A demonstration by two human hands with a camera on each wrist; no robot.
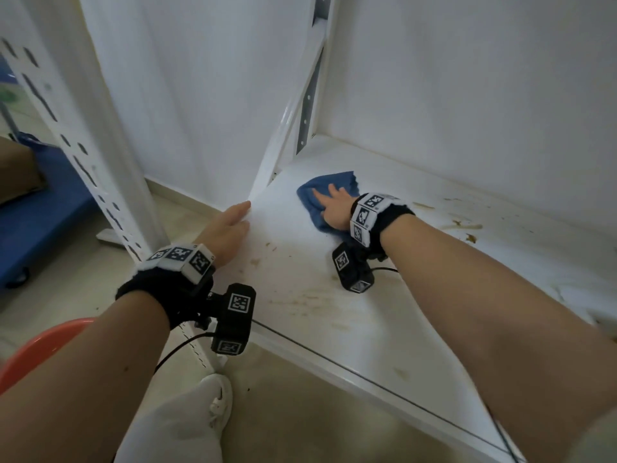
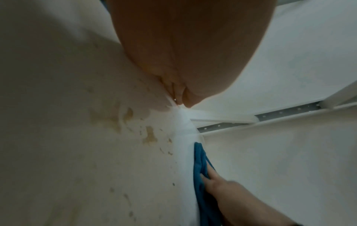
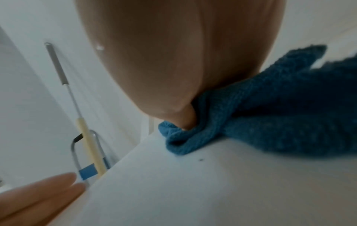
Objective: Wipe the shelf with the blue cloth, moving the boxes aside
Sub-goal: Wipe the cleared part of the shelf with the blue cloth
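A white shelf [image 1: 334, 295] with brown stains runs back to white walls. The left hand [image 1: 227, 228] lies flat, fingers together, on its left edge. Farther in, the right hand [image 1: 334, 208] presses spread fingers on the blue cloth [image 1: 320, 192], bunched lengthwise toward the back corner.

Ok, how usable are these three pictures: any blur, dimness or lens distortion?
Head view: sharp on the shelf and blue cloth, with straight uprights bent by the wide lens. Left wrist view: dim and soft, the left hand a blurred mass. Right wrist view: right hand out of focus, the cloth's weave fairly clear.
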